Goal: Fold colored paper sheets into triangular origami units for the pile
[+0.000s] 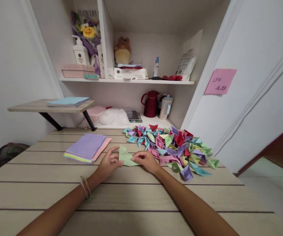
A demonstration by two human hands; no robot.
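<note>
Both bare hands grasp a partly folded piece of light-green origami paper above the slatted wooden desk, near its middle and directly in front of the person. The left hand has its thumb on the paper's near left corner, with the fingers curled loosely beside the left edge. The right hand pinches the right end between thumb and fingertips.

One corner of the paper points away from the person, at the far left; from there the outline dips and narrows toward the right fingers. The left edge runs away from the person, while the near edge runs left to right. Neither direction is clearly longer, and the right end is partly covered, so I cannot tell its long axis.

Just beyond the right hand spreads a heap of folded paper boats in many colours, bows pointing every way. The stack of coloured origami sheets, purple uppermost, lies near the left hand.
</note>
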